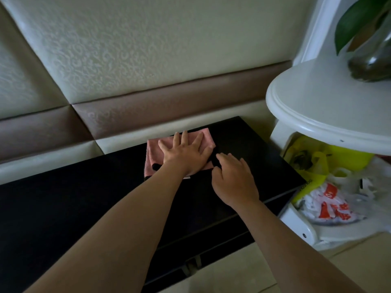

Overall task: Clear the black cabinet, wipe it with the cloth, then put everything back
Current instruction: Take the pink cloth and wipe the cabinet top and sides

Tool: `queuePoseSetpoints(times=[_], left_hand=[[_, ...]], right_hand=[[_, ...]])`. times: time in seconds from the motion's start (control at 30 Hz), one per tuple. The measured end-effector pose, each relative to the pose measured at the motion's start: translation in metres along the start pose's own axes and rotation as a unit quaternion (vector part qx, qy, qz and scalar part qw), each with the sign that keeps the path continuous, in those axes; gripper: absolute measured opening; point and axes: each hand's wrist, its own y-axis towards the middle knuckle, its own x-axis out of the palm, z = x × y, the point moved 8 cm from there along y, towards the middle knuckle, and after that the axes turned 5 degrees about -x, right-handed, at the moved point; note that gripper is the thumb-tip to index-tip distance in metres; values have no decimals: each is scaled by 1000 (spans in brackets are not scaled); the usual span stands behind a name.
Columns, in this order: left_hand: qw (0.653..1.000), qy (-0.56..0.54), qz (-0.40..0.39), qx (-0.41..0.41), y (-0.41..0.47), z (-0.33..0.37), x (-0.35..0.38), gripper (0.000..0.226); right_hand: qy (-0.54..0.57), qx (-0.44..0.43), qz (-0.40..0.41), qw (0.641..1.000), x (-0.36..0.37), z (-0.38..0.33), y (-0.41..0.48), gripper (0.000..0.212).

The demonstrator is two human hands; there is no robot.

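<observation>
Under the flat left hand (186, 154) lies the cloth (152, 150)

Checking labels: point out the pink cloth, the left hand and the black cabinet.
pink cloth (152, 150), head view, uncovered left part of the cloth.
left hand (186, 154), head view, back of the hand, flat on the cloth.
black cabinet (84, 197), head view, bare left part of its top.

One black cabinet (84, 197), one pink cloth (152, 149), one left hand (186, 155), one right hand (232, 180), one white stand (317, 106), one vase (372, 60).
</observation>
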Motion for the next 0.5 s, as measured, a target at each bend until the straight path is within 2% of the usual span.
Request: queuePoseSetpoints(times=[0.1,0.5], left_hand=[[1000,1,4,3,12,2,-1,74],[1000,-3,6,-14,32,4,-3,73]], right_hand=[[-1,-1,3,1000,0,0,2,40],[13,-8,-14,1000,2,2,3,53]])
